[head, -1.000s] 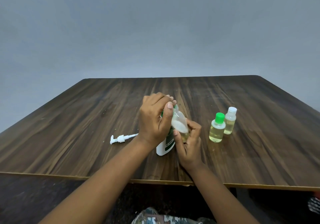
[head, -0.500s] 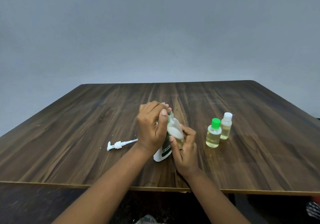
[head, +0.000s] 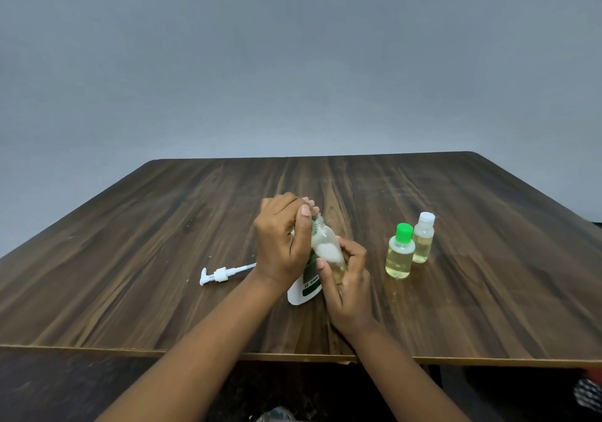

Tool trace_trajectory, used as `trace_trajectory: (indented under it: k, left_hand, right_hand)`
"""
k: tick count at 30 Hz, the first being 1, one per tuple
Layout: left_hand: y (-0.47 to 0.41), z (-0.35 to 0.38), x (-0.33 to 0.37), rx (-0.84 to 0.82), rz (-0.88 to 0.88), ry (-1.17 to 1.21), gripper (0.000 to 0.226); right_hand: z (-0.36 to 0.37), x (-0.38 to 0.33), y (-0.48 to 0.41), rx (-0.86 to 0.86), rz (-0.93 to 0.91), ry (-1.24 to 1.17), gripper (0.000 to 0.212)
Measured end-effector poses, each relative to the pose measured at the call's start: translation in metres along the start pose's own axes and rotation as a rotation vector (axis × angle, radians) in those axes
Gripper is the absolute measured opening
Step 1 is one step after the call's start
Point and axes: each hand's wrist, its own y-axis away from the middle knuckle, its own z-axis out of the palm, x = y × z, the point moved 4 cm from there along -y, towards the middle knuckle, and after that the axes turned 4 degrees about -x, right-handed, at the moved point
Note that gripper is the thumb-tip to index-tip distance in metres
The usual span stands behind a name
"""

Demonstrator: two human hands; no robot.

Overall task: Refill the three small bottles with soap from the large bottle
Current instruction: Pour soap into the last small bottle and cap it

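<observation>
The person's right hand (head: 347, 280) wraps its fingers and thumb around the lower body of a small bottle (head: 325, 245), holding it tilted above the table (head: 130, 258) with the neck leaning away to the left. The bottle shows pale yellow soap at the bottom and a patch of white foam above it. The left hand (head: 281, 245) is curled tightly over the bottle's neck, thumb pressed down beside it. A hint of green shows there, but whether a cap sits under the fingertips cannot be told. The step looks like twisting a cap at the neck, most likely closing this last bottle. To do it well, the right hand should grip firmly without squeezing, since the thin wall would push foam up into the thread. The bottle should come closer to upright before the final turns, and the cap should seat square so that it does not cross-thread. The large bottle (head: 304, 289) stands just behind the hands and mostly hidden, so the wrists should stay clear of it. Its pump head (head: 217, 274) lies on the wood to the left. The green-capped bottle (head: 400, 255) and the white-capped bottle (head: 423, 242) stand together to the right, both holding soap.
</observation>
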Motion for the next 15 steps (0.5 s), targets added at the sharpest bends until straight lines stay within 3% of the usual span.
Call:
trace_trajectory:
  k: [7,15]
  left_hand:
    - [-0.017,-0.006,0.013,-0.121,0.039,-0.045,0.052]
    - [-0.004,-0.002,0.003,-0.089,-0.005,-0.029,0.044]
  right_hand:
    - [0.003,-0.002,-0.005,0.034,-0.034,-0.037,0.039]
    - [0.001,-0.002,-0.003,0.012,-0.028,0.004,0.04]
